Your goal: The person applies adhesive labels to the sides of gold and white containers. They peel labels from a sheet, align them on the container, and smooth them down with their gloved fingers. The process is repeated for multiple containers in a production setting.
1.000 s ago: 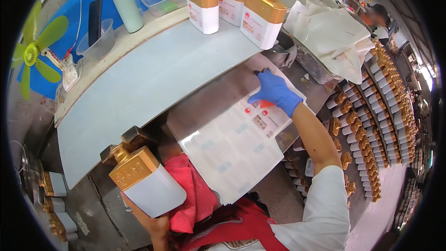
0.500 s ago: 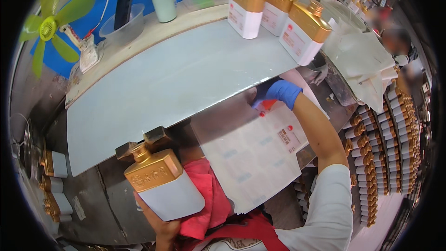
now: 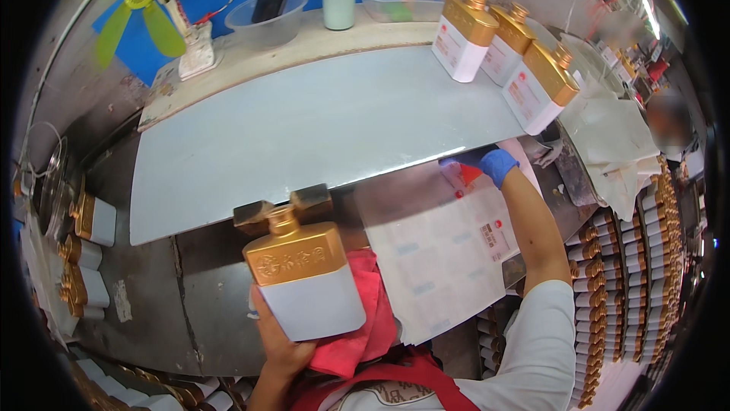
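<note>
1. Bottle [image 3: 315, 301]: gold shoulder and neck, raised lettering on the shoulder, plain white lower body; held tilted at the near left, neck pointing far and leftward.
2. Label sheet [image 3: 445, 263]: pale, red and brown print toward its right side; spread right of the bottle.

A broad lane runs left to right across the pale board [image 3: 304, 130] at frame centre, stopped at upper right by three bottles [image 3: 463, 40] standing close together. At lower centre, a tilted gold-and-white bottle [image 3: 310, 293] and two dark blocks [image 3: 310, 196] bar the board's near edge. The gloved right hand [image 3: 499, 165] obstructs the slot beneath the board, right of centre. Dark table [image 3: 156, 297] leaves passage at lower left, beside bottles [image 3: 95, 218] along the frame's edge.
</note>
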Motion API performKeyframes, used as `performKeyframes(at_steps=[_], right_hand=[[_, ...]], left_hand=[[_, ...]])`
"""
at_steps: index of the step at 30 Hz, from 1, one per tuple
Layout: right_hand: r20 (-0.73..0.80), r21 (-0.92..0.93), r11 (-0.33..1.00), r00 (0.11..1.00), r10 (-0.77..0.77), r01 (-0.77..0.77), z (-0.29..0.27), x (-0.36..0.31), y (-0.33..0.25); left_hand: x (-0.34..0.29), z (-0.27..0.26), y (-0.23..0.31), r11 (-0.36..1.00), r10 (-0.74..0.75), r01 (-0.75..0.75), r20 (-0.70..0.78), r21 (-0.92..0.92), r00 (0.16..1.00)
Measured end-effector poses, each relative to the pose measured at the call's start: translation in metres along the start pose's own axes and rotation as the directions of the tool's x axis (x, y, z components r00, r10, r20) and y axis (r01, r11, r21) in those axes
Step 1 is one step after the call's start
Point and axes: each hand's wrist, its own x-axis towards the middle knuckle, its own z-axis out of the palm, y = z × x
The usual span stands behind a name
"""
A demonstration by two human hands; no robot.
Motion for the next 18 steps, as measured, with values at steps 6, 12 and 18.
performKeyframes(at_steps=[6,12,18], right_hand=[[0.244,-0.267,0.961,0.959,0.143,-0.075,0.003,0.000,0.011],[0.259,-0.365,0.929,0.953,0.160,-0.056,-0.001,0.004,0.001],[0.037,-0.110,0.994,0.999,0.017,-0.013,0.002,0.002,0.001]], left_hand=[[-0.005,-0.002,-0.007,0.999,-0.009,0.010,0.039,-0.031,0.999],[-0.003,0.002,-0.012,0.995,0.081,-0.079,-0.015,0.063,0.997],[-0.005,0.001,-0.011,0.999,0.028,-0.027,0.016,-0.046,0.999]])
